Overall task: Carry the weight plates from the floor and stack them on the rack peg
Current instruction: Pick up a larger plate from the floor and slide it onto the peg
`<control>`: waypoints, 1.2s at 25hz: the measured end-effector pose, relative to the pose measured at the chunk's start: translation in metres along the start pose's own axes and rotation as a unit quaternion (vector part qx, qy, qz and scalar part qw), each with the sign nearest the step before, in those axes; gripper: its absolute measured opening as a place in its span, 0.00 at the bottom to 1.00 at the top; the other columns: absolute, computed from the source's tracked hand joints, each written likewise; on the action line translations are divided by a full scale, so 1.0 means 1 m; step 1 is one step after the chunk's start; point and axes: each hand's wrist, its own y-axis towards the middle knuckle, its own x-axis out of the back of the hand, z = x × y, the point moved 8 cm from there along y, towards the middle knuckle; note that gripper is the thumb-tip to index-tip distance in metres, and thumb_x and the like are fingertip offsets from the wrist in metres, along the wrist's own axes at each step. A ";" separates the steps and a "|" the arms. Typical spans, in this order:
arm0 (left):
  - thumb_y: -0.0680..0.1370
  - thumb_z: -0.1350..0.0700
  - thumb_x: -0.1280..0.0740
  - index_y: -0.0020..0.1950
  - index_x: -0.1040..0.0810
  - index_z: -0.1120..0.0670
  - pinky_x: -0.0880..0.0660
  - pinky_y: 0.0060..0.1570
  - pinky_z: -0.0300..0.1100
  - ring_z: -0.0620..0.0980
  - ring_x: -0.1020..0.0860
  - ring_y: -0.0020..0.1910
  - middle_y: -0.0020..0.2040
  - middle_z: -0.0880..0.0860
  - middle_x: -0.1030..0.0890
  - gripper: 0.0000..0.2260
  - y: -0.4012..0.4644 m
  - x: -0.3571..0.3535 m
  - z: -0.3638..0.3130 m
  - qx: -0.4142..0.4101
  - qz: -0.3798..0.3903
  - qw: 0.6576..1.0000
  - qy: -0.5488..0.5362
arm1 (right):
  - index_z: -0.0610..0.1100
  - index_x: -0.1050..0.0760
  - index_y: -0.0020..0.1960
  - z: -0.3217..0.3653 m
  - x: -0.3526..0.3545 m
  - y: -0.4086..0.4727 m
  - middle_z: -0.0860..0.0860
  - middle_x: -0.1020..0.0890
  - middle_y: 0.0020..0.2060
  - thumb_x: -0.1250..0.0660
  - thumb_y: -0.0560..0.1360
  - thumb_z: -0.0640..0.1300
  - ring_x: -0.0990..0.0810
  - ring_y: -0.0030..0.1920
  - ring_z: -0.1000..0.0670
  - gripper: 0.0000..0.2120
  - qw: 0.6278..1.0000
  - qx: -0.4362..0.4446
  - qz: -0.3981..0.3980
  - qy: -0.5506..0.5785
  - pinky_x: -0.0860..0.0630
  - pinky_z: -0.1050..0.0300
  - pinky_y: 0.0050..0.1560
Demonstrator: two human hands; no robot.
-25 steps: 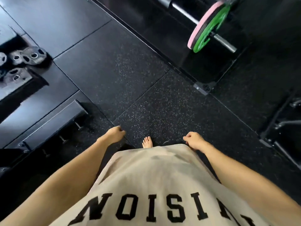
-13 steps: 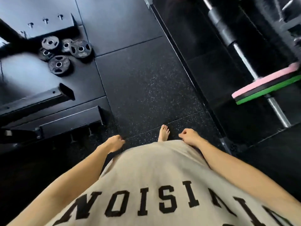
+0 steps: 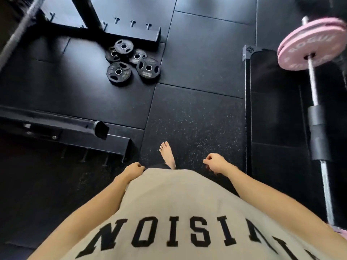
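Several small black weight plates (image 3: 131, 62) lie in a loose overlapping pile on the black rubber floor, ahead and left of me, beside the foot of the black rack (image 3: 120, 35). No rack peg shows clearly. My left hand (image 3: 134, 168) hangs at my hip with fingers loosely curled and holds nothing. My right hand (image 3: 216, 164) hangs at the other hip, fingers loosely curled, also holding nothing. Both hands are far from the plates. One bare foot (image 3: 168, 154) shows ahead of me.
A black steel beam (image 3: 56, 122) and a second rack foot (image 3: 116, 143) jut out at the left, close to my path. On the right a barbell (image 3: 317, 109) with pink plates (image 3: 311, 47) rests over a black platform (image 3: 274, 109). Speckled floor mat (image 3: 197, 119) lies between.
The view has swung so that the plate pile now lies closer and more central, and the barbell sits along the right edge. Both hands still hang at my sides holding nothing.
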 end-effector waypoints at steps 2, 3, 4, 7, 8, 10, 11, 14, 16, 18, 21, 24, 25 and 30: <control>0.82 0.50 0.40 0.62 0.24 0.57 0.30 0.56 0.44 0.56 0.25 0.61 0.63 0.56 0.22 0.14 0.020 0.052 -0.023 0.008 -0.010 1.000 -0.027 | 0.46 0.26 0.48 0.042 0.040 0.028 0.46 0.18 0.48 0.37 0.80 0.50 0.21 0.46 0.46 0.08 1.000 0.010 0.000 -0.020 0.23 0.49 0.48; 0.82 0.50 0.39 0.62 0.24 0.57 0.30 0.57 0.45 0.56 0.25 0.60 0.62 0.56 0.22 0.14 0.032 0.083 -0.034 0.009 -0.021 0.999 -0.034 | 0.46 0.26 0.48 0.066 0.061 0.043 0.46 0.19 0.48 0.37 0.80 0.50 0.22 0.46 0.46 0.08 1.000 0.014 -0.005 -0.026 0.23 0.49 0.49; 0.81 0.50 0.39 0.62 0.25 0.57 0.29 0.58 0.46 0.56 0.25 0.60 0.62 0.56 0.22 0.14 0.044 0.115 -0.045 0.003 -0.030 0.999 -0.040 | 0.46 0.26 0.49 0.091 0.081 0.059 0.46 0.19 0.49 0.37 0.80 0.50 0.22 0.47 0.46 0.08 0.999 0.022 -0.010 -0.027 0.24 0.49 0.49; 0.82 0.50 0.39 0.62 0.26 0.56 0.29 0.58 0.47 0.56 0.25 0.60 0.63 0.57 0.22 0.13 0.077 0.193 -0.068 0.003 -0.061 0.996 -0.067 | 0.45 0.24 0.52 0.160 0.130 0.097 0.47 0.20 0.50 0.37 0.80 0.50 0.22 0.50 0.45 0.09 0.998 0.051 -0.028 -0.026 0.25 0.49 0.52; 0.82 0.50 0.40 0.61 0.26 0.56 0.28 0.58 0.48 0.56 0.24 0.59 0.62 0.57 0.22 0.13 0.088 0.214 -0.077 0.007 -0.060 0.995 -0.074 | 0.44 0.23 0.53 0.182 0.142 0.111 0.47 0.20 0.49 0.37 0.80 0.50 0.22 0.51 0.45 0.10 0.997 0.058 -0.029 -0.028 0.25 0.49 0.54; 0.82 0.49 0.40 0.60 0.27 0.55 0.25 0.55 0.49 0.55 0.23 0.55 0.59 0.56 0.22 0.12 0.113 0.247 -0.091 0.017 -0.045 0.994 -0.095 | 0.43 0.23 0.53 0.219 0.165 0.141 0.48 0.20 0.46 0.36 0.80 0.49 0.21 0.50 0.45 0.10 0.998 0.059 -0.022 -0.029 0.24 0.48 0.54; 0.82 0.49 0.40 0.60 0.27 0.55 0.25 0.54 0.49 0.55 0.23 0.54 0.58 0.56 0.22 0.12 0.127 0.264 -0.097 0.025 -0.037 0.994 -0.102 | 0.44 0.23 0.51 0.235 0.175 0.157 0.48 0.20 0.44 0.36 0.80 0.49 0.21 0.48 0.45 0.08 0.998 0.052 -0.012 -0.026 0.23 0.48 0.53; 0.82 0.49 0.40 0.60 0.27 0.54 0.25 0.55 0.49 0.53 0.23 0.53 0.59 0.55 0.22 0.11 0.172 0.312 -0.119 0.042 -0.025 0.993 -0.108 | 0.46 0.25 0.43 0.285 0.211 0.216 0.47 0.19 0.41 0.35 0.79 0.47 0.21 0.44 0.46 0.07 0.999 0.042 0.005 -0.012 0.21 0.47 0.52; 0.82 0.50 0.40 0.61 0.27 0.55 0.27 0.53 0.47 0.52 0.25 0.52 0.60 0.55 0.22 0.12 0.199 0.345 -0.133 0.058 -0.025 0.993 -0.103 | 0.45 0.25 0.41 0.325 0.243 0.254 0.46 0.18 0.41 0.35 0.78 0.46 0.19 0.45 0.44 0.09 0.999 0.049 0.001 0.010 0.21 0.46 0.54; 0.82 0.50 0.40 0.61 0.27 0.55 0.30 0.51 0.45 0.52 0.27 0.52 0.59 0.55 0.22 0.12 0.215 0.383 -0.151 0.079 -0.024 0.991 -0.105 | 0.44 0.25 0.41 0.367 0.274 0.286 0.44 0.17 0.42 0.35 0.78 0.46 0.20 0.44 0.43 0.09 0.999 0.046 0.022 0.003 0.22 0.48 0.51; 0.82 0.51 0.40 0.58 0.25 0.55 0.30 0.51 0.46 0.53 0.26 0.51 0.57 0.55 0.21 0.10 0.244 0.435 -0.171 0.098 -0.024 0.988 -0.120 | 0.43 0.24 0.47 0.430 0.315 0.324 0.41 0.17 0.46 0.37 0.80 0.47 0.21 0.42 0.45 0.09 0.998 0.037 0.055 -0.020 0.23 0.51 0.43; 0.81 0.52 0.39 0.57 0.24 0.57 0.30 0.52 0.46 0.54 0.25 0.53 0.56 0.56 0.20 0.11 0.278 0.488 -0.189 0.104 -0.042 0.985 -0.128 | 0.41 0.24 0.53 0.487 0.343 0.360 0.41 0.18 0.47 0.39 0.82 0.46 0.21 0.44 0.44 0.09 0.997 0.032 0.062 -0.024 0.23 0.52 0.42; 0.81 0.52 0.39 0.57 0.24 0.57 0.30 0.51 0.46 0.54 0.25 0.53 0.56 0.56 0.20 0.11 0.296 0.502 -0.192 0.107 -0.042 0.985 -0.129 | 0.41 0.24 0.54 0.503 0.348 0.375 0.41 0.18 0.47 0.39 0.81 0.46 0.21 0.43 0.45 0.09 0.997 0.024 0.066 -0.015 0.24 0.52 0.42; 0.80 0.50 0.39 0.58 0.24 0.55 0.28 0.53 0.47 0.53 0.24 0.53 0.57 0.55 0.20 0.11 0.426 0.548 -0.188 0.116 0.004 0.986 -0.121 | 0.43 0.26 0.49 0.554 0.331 0.489 0.41 0.17 0.48 0.38 0.80 0.47 0.21 0.43 0.44 0.07 0.997 -0.036 0.070 0.014 0.23 0.49 0.43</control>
